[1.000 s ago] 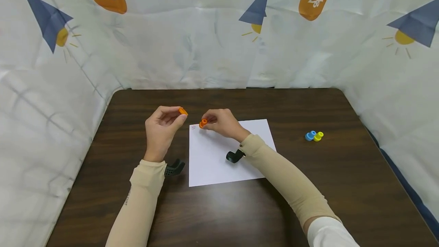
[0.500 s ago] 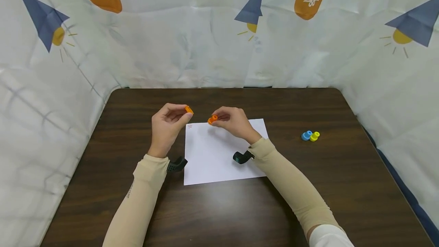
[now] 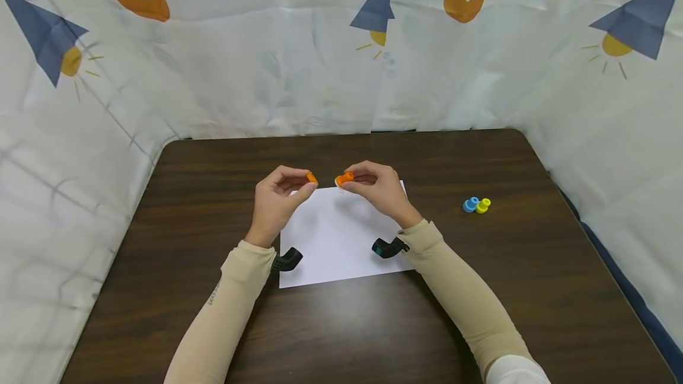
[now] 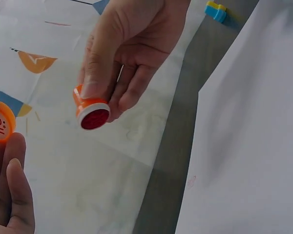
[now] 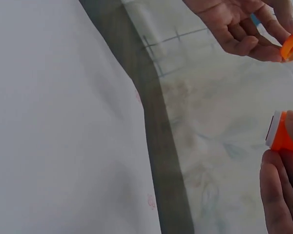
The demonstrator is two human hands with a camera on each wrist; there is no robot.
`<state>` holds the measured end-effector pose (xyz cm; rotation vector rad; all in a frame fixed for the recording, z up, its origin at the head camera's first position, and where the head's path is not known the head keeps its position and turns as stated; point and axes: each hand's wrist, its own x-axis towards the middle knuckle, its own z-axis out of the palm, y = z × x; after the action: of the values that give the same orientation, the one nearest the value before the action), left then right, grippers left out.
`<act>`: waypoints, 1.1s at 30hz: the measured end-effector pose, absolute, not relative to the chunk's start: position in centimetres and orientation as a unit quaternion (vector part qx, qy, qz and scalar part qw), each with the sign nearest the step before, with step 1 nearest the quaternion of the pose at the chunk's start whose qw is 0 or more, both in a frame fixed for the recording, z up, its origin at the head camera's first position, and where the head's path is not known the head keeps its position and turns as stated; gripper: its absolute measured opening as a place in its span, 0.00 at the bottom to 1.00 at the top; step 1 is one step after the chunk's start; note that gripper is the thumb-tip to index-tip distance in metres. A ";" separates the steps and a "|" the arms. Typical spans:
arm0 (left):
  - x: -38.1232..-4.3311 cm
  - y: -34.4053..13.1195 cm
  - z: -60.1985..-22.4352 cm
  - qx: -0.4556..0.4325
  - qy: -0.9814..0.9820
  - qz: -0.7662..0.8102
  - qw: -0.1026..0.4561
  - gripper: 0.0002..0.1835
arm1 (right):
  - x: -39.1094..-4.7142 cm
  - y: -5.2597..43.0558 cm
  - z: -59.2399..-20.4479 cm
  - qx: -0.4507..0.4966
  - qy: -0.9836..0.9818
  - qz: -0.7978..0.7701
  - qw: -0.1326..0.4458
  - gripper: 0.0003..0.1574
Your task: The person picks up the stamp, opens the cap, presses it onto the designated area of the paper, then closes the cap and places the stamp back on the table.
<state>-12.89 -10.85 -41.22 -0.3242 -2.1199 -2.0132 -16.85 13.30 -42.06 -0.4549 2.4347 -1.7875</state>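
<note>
My left hand [image 3: 273,205] pinches an orange cap [image 3: 312,178] between thumb and fingertips; in the left wrist view a pattern shows on the round face of this cap [image 4: 2,123]. Opposite it, my right hand [image 3: 383,191] holds a small orange toy stamp [image 3: 345,178], gripped by thumb and fingers. Its red stamping face [image 4: 95,119] with a white rim is uncovered and tilts downward. Cap and stamp are a short gap apart, above the far edge of a white sheet of paper [image 3: 341,236]. Small red prints [image 5: 151,202] mark the sheet near its edge.
A blue stamp [image 3: 469,205] and a yellow stamp [image 3: 483,205] stand side by side on the dark wooden table [image 3: 533,289], right of the paper. A white patterned curtain [image 3: 240,76] hangs behind the table and along its sides.
The stamp in my right hand has risen from the paper's far left corner and moved right. My left hand has carried the cap rightward, closer to it. The head view has shifted slightly.
</note>
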 end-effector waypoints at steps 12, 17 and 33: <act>-12.4 -8.7 -42.0 -0.122 -0.730 -0.671 0.048 0.15 | -15.1 15.1 -41.6 -0.131 0.757 -0.637 0.064 0.18; -12.1 -8.1 -42.3 -0.131 -0.736 -0.663 0.039 0.15 | -14.5 15.5 -41.5 -0.133 0.740 -0.655 0.075 0.18; -11.7 -7.7 -42.8 -0.154 -0.721 -0.675 0.022 0.15 | -13.2 15.6 -41.2 -0.150 0.701 -0.692 0.092 0.19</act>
<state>-11.69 -7.69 -42.81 -0.4766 -2.2346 -2.0923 -13.23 15.60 -41.17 -0.4448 2.0801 -2.0531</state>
